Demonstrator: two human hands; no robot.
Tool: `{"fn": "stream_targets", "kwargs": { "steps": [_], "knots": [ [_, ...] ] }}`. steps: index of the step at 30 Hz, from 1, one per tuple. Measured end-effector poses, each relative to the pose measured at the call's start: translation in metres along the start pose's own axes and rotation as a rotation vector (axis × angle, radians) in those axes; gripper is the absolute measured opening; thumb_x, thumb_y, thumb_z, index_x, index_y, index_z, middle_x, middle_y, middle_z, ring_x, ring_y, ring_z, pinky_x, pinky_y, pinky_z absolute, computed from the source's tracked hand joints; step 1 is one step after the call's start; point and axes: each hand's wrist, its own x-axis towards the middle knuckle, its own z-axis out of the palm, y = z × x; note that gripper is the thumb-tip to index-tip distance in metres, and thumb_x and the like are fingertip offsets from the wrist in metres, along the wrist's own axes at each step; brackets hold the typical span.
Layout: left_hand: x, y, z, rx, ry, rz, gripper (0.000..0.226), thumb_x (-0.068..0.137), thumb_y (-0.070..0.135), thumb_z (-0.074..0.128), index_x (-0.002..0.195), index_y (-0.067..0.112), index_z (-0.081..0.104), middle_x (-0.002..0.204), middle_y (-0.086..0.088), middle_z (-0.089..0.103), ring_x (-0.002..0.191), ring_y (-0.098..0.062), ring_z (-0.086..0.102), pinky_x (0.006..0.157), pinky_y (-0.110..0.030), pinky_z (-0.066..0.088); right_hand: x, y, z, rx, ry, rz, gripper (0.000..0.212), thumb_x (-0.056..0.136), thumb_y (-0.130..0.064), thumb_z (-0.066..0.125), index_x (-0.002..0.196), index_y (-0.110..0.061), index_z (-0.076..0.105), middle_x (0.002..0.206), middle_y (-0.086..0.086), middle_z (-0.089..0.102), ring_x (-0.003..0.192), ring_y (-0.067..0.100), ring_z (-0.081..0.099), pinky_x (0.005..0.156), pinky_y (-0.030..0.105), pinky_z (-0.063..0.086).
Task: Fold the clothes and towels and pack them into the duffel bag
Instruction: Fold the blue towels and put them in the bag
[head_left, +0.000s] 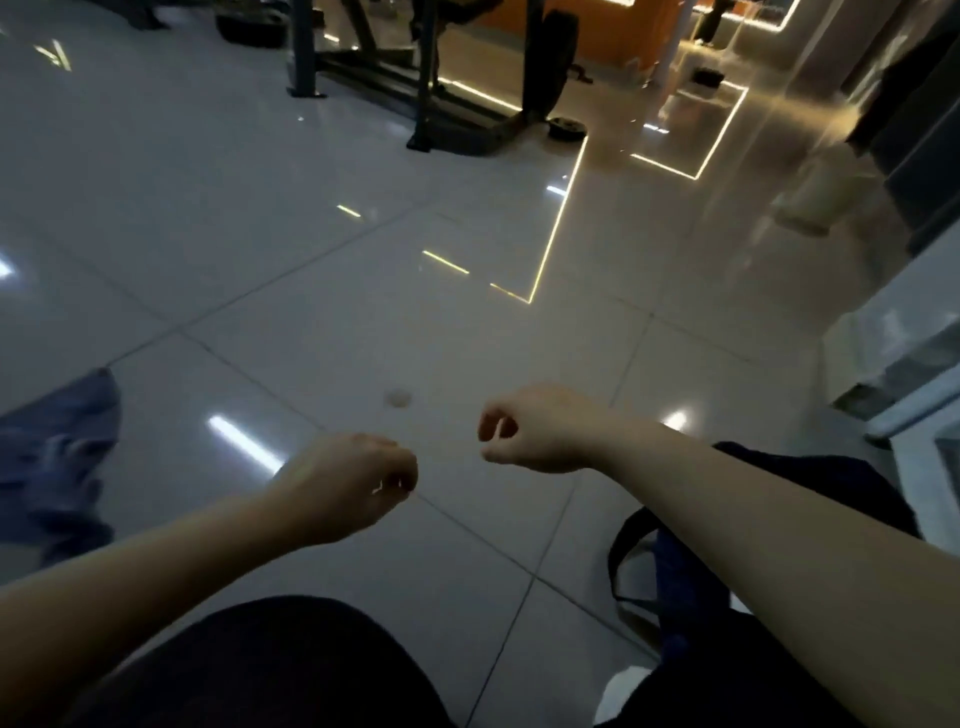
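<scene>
Cloth (54, 457) left, bag (670, 582) right

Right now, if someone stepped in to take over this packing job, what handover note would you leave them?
Left hand: fingers curled, holding nothing, above the glossy tiled floor.
Right hand: fingers curled, also holding nothing.
Crumpled blue-grey cloth lies unfolded on the floor at the far left.
Dark duffel bag with a black strap sits at the lower right, partly hidden under the right forearm; its contents cannot be seen.
Done: cannot tell from this view.
Left: fold the blue-grey cloth and pack it into the bag.
</scene>
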Motion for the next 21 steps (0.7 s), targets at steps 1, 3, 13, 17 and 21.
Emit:
{"fn": "stream_targets", "kwargs": {
  "steps": [1,3,13,17,21],
  "knots": [
    [-0.008,-0.014,0.014,-0.083,0.013,-0.068,0.014,0.093,0.034,0.052,0.098,0.033,0.064,0.095,0.016,0.063,0.087,-0.006,0.061,0.071,-0.024,0.049,0.014,-0.008,0.005,0.012,-0.035,-0.023,0.029,0.094,-0.036,0.054,0.120,-0.023,0.060,0.123,0.001,0.061,0.109,0.019,0.055,0.082,0.027,0.040],
    [-0.024,-0.039,0.040,-0.244,0.067,-0.219,0.010,0.090,0.031,0.057,0.091,0.030,0.066,0.085,0.016,0.063,0.076,-0.006,0.060,0.071,-0.031,0.053,0.043,-0.025,0.016,0.009,-0.085,-0.082,0.031,0.095,-0.037,0.054,0.122,-0.023,0.059,0.125,0.000,0.061,0.110,0.019,0.055,0.082,0.027,0.039],
    [-0.134,-0.157,0.156,-0.230,0.183,-1.019,0.029,0.083,0.024,0.069,0.111,0.016,0.065,0.116,-0.006,0.057,0.106,-0.032,0.053,0.077,-0.040,0.045,0.163,-0.098,0.088,0.027,-0.318,-0.227,0.034,0.095,-0.036,0.055,0.126,-0.020,0.057,0.126,0.003,0.060,0.108,0.021,0.057,0.087,0.030,0.044],
    [-0.194,-0.176,0.196,-0.150,0.087,-1.121,0.039,0.075,0.015,0.077,0.111,0.008,0.065,0.119,-0.018,0.056,0.102,-0.043,0.053,0.073,-0.050,0.046,0.189,-0.133,0.122,-0.007,-0.416,-0.314,0.036,0.096,-0.036,0.054,0.128,-0.021,0.055,0.127,0.003,0.058,0.103,0.019,0.055,0.086,0.030,0.043],
    [-0.226,-0.179,0.222,-0.224,0.119,-1.092,0.039,0.075,0.004,0.076,0.112,0.006,0.065,0.112,-0.022,0.057,0.093,-0.045,0.055,0.069,-0.049,0.048,0.199,-0.153,0.146,-0.036,-0.494,-0.340,0.037,0.097,-0.036,0.053,0.130,-0.020,0.052,0.129,0.004,0.056,0.103,0.020,0.054,0.084,0.029,0.040]
  ]
}}
